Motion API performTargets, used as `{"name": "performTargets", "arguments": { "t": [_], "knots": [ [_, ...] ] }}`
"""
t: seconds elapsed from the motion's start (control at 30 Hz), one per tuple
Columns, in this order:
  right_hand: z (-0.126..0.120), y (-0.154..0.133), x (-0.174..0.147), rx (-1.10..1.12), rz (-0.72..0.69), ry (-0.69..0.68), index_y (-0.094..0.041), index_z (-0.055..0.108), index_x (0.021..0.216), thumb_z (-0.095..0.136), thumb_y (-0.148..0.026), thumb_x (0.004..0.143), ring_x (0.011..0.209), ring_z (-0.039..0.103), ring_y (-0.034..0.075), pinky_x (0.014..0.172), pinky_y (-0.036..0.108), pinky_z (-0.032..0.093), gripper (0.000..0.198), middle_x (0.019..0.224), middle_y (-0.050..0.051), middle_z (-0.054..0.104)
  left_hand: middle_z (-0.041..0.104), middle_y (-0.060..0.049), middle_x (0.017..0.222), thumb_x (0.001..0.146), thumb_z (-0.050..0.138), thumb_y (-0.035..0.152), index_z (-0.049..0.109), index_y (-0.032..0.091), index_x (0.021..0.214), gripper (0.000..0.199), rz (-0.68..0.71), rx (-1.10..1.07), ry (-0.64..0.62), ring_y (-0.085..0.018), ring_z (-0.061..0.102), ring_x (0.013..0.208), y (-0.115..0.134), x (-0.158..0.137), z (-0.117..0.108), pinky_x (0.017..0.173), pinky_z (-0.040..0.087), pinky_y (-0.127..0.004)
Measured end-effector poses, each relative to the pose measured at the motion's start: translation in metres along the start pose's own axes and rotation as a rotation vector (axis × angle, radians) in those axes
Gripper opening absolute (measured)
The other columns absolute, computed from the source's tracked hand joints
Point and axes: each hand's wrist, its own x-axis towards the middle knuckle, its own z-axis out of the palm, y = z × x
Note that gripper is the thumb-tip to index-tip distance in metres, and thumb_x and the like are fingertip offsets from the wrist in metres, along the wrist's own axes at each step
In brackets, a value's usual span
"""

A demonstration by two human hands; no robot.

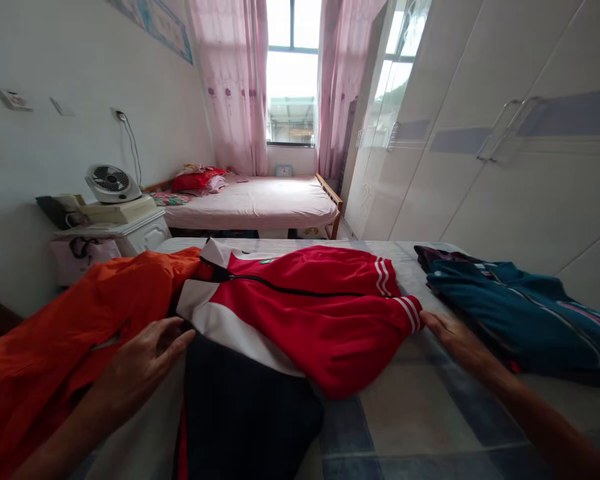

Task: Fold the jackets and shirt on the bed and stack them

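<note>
A red, white and navy zip-up jacket [325, 333] lies on the bed before me, its collar to the left and its white-striped hem to the right. One navy sleeve [245, 407] stretches toward me. At the shoulder edge near the collar, my left hand [153, 350] has its thumb and fingers closed on the fabric. My right hand [443, 327] pinches the near corner of the striped hem; its fingertips are partly hidden. An orange garment [125, 287] lies beside and under my left forearm.
Folded dark teal jackets [510, 300] lie to the right on the checked bedsheet [405, 413]. Beyond are a second bed [265, 203] with a pink sheet, a white nightstand [145, 233] bearing a small fan [111, 183], and a white wardrobe [445, 180] along the right.
</note>
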Motion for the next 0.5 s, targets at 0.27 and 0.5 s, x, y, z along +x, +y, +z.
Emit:
{"name": "performTargets", "arguments": {
  "t": [0.27, 0.5],
  "knots": [
    [0.016, -0.036, -0.006, 0.563, -0.082, -0.137, -0.021, 0.056, 0.115, 0.057, -0.051, 0.076, 0.106, 0.059, 0.027, 0.092, 0.039, 0.047, 0.050, 0.116, 0.008, 0.064, 0.072, -0.010, 0.094, 0.063, 0.063, 0.060, 0.066, 0.016, 0.101, 0.058, -0.216, -0.420, -0.203, -0.031, 0.067, 0.091, 0.017, -0.022, 0.029, 0.073, 0.055, -0.036],
    [-0.019, -0.084, 0.007, 0.498, -0.154, 0.330, -0.022, 0.061, 0.100, 0.052, -0.054, 0.078, 0.088, 0.063, 0.025, 0.079, 0.038, 0.051, 0.040, 0.096, 0.005, 0.068, 0.073, -0.002, 0.089, 0.068, 0.066, 0.045, 0.055, 0.023, 0.119, 0.057, -0.248, -0.924, -0.005, -0.019, 0.069, 0.067, 0.066, -0.020, -0.023, 0.058, 0.057, -0.027]
  ]
}}
